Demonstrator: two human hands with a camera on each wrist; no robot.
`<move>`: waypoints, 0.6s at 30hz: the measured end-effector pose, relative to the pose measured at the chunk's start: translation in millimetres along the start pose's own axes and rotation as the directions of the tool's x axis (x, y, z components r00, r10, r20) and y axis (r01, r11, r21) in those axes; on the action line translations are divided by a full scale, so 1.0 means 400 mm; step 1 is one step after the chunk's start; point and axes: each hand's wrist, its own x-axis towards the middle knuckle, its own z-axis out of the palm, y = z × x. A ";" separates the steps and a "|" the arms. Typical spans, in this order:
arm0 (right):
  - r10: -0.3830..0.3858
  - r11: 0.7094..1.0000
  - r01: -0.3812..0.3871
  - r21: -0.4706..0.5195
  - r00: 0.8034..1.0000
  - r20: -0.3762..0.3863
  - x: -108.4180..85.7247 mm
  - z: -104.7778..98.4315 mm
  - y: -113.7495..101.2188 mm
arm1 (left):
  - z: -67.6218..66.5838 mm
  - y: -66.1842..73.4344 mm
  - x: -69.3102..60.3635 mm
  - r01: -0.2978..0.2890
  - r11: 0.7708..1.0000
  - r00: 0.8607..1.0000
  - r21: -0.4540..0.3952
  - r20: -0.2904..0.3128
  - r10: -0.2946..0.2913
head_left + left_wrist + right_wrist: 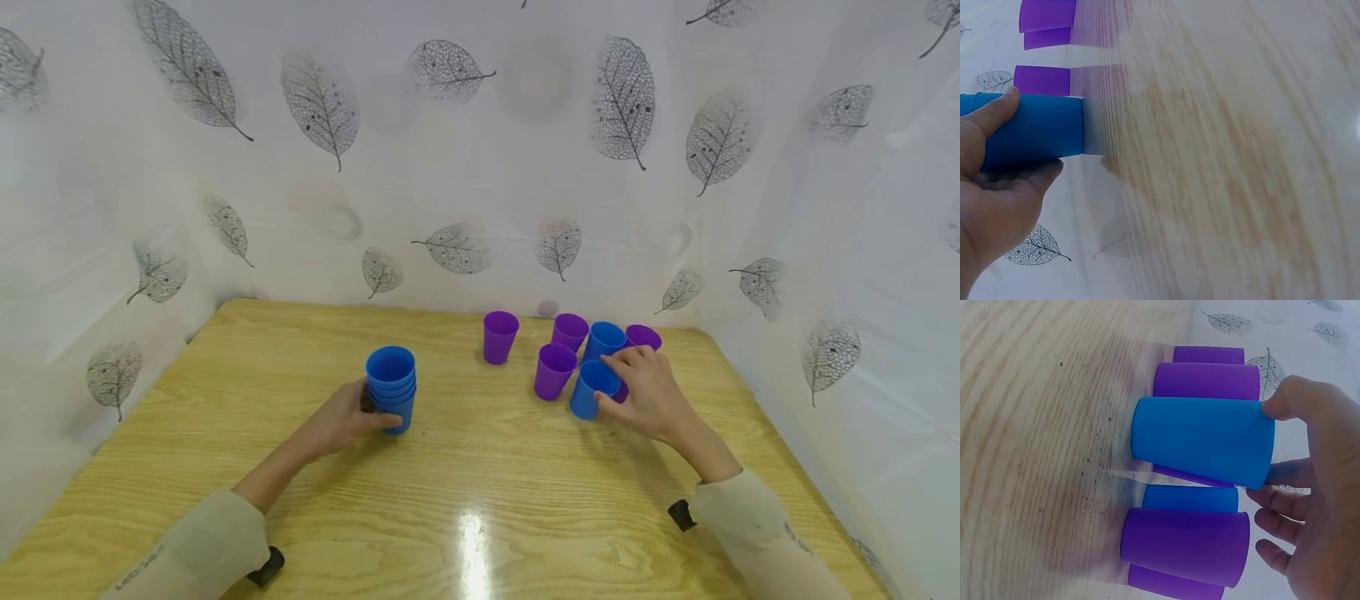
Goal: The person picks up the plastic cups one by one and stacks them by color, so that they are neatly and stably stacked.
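Note:
My left hand point(351, 417) grips a stack of nested blue cups point(392, 392), thumb on one side and fingers on the other. In the left wrist view the lowest blue cup point(1041, 128) stands upright with its base at the tabletop. Over on the right, my right hand point(651, 393) holds a single blue cup point(591, 392) near its rim, thumb and index finger on opposite sides. The right wrist view shows this blue cup point(1200, 437) with the remaining fingers loosely bent beside it. Close around it are a second blue cup point(603, 340) and a purple cup point(553, 375).
More purple cups stand upright behind: one apart point(498, 340), another purple cup point(570, 332), and a purple cup point(643, 336) partly hidden by my right hand. The wooden table point(457, 475) ends at a leaf-patterned curtain point(487, 167) at the back and sides.

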 end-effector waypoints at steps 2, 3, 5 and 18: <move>0.007 1.000 -0.007 0.007 1.000 0.016 -0.002 0.000 -0.001 | 0.000 0.001 0.000 0.002 1.000 1.000 0.001 -0.001 -0.002; 0.011 1.000 -0.011 0.014 1.000 0.023 -0.003 0.000 -0.001 | 0.000 0.001 0.001 0.002 1.000 1.000 0.004 0.000 -0.002; 0.016 0.999 -0.017 0.028 0.999 0.031 -0.005 0.002 -0.002 | -0.001 0.002 0.001 0.001 1.000 1.000 0.005 0.002 -0.001; 0.074 0.986 -0.092 0.138 0.988 0.134 -0.018 -0.017 -0.024 | 0.000 0.000 0.003 0.011 1.000 1.000 0.017 -0.001 -0.011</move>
